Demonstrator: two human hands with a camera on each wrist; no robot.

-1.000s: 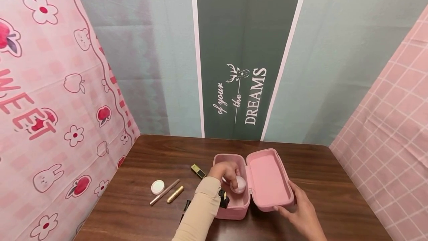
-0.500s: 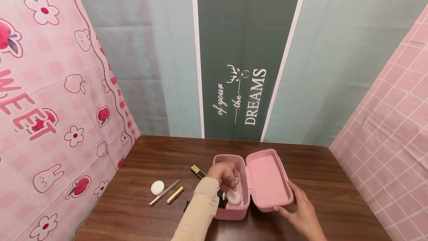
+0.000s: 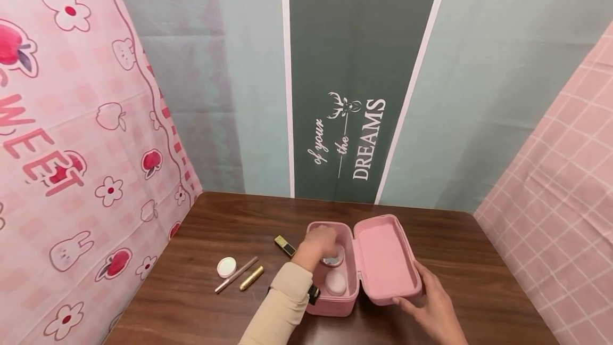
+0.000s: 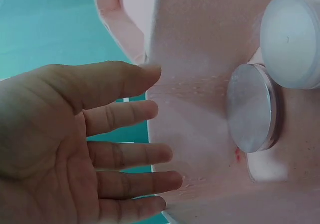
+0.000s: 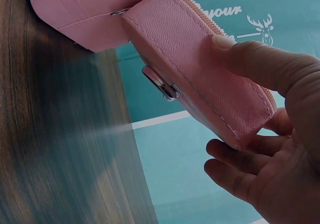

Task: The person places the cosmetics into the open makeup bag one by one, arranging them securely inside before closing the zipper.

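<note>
Beneath the fingers [image 4: 130, 155] lies a dark, wood-grained bench [image 3: 230, 222]. Beyond them hangs a teal-grey cloth [image 3: 479, 79] with a dark green, white-edged stripe [image 3: 361, 52] lettered "DREAMS"; pink fruit-and-flower fabric [image 3: 105, 137] hangs to their left, pink grid-patterned fabric [image 3: 560, 190] to their right.

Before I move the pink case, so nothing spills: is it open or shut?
Open: the pink case has its lid swung aside, held by the right hand, and a pale round container shows inside.

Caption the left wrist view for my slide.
Empty left hand at an open pink case containing a silver disc and a pale round container.
</note>
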